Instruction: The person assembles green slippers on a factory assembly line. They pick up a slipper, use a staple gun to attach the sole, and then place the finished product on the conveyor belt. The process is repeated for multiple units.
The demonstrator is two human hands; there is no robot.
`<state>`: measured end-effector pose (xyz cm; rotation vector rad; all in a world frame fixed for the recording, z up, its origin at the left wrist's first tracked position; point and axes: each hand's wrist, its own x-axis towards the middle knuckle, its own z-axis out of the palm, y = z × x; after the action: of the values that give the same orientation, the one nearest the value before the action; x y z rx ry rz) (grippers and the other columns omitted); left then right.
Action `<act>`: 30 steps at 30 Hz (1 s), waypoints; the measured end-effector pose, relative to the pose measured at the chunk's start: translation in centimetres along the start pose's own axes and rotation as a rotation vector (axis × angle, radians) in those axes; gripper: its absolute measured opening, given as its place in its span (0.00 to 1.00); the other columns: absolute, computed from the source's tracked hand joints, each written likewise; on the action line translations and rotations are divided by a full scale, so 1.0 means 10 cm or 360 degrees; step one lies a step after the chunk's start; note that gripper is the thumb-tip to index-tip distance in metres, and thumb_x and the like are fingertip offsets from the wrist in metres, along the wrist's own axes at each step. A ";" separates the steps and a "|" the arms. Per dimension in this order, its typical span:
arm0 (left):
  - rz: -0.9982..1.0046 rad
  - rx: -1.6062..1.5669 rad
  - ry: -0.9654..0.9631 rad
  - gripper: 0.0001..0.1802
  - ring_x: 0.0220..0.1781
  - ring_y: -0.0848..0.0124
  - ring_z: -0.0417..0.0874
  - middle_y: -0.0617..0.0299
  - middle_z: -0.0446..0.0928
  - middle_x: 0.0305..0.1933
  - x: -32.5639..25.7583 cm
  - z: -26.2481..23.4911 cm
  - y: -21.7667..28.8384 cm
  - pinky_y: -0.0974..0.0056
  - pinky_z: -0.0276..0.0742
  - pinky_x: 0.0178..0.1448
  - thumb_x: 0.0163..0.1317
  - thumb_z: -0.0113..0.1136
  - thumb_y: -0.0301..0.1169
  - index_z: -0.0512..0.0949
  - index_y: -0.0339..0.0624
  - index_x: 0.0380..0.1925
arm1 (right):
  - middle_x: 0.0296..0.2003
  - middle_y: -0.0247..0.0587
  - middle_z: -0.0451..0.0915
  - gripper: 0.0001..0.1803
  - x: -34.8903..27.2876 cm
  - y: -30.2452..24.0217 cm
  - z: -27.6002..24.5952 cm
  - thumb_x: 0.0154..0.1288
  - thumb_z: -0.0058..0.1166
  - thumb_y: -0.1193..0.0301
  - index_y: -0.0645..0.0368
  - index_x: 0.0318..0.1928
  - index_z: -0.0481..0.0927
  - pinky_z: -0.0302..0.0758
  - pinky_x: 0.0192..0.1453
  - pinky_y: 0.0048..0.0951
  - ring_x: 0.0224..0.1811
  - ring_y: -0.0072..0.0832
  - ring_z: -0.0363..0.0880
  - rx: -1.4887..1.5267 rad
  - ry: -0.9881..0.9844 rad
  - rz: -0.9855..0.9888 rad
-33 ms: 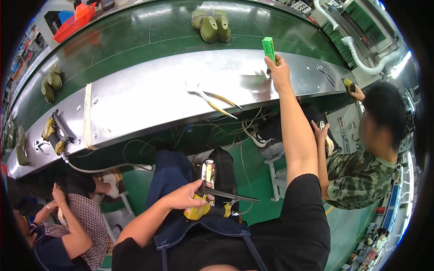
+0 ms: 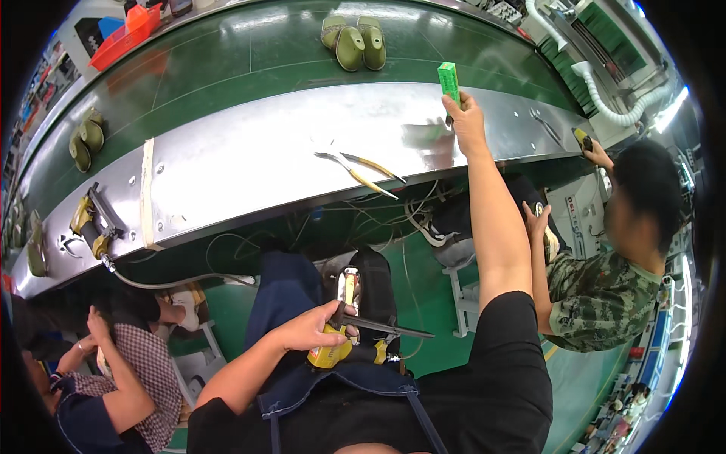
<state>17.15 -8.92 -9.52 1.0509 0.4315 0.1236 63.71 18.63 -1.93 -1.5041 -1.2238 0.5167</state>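
Note:
My left hand (image 2: 311,330) is closed round a yellow and black air staple gun (image 2: 330,356), held over my lap with its long dark magazine pointing right. Just beyond the gun, a metal last or fixture with a yellow strip (image 2: 350,287) stands between my knees; its exact kind is hard to make out. With the arm stretched far forward, my right hand (image 2: 466,121) grips a small bright green box (image 2: 448,79) upright over the far edge of the steel bench (image 2: 249,151). Left of that hand, large pincers with yellow handles (image 2: 359,170) lie on the bench.
Another air staple gun (image 2: 94,227) with a hose lies at the bench's left end. Green slippers (image 2: 361,45) sit on the green surface beyond. A co-worker in camouflage (image 2: 605,295) sits at right holding a tool (image 2: 581,140); another person (image 2: 128,378) sits at left.

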 end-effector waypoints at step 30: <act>0.0091 0.0175 0.0105 0.42 0.65 0.67 0.80 0.56 0.79 0.64 0.08 0.02 0.01 0.60 0.72 0.73 0.59 0.72 0.30 0.69 0.46 0.75 | 0.35 0.41 0.89 0.13 -1.35 -0.63 -0.69 0.75 0.62 0.69 0.69 0.47 0.85 0.82 0.45 0.27 0.37 0.26 0.89 -0.0379 -0.0123 0.0111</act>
<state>17.91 -8.80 -9.62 1.1702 0.4718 0.1877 61.73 2.91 2.23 -1.7462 -1.3331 0.4924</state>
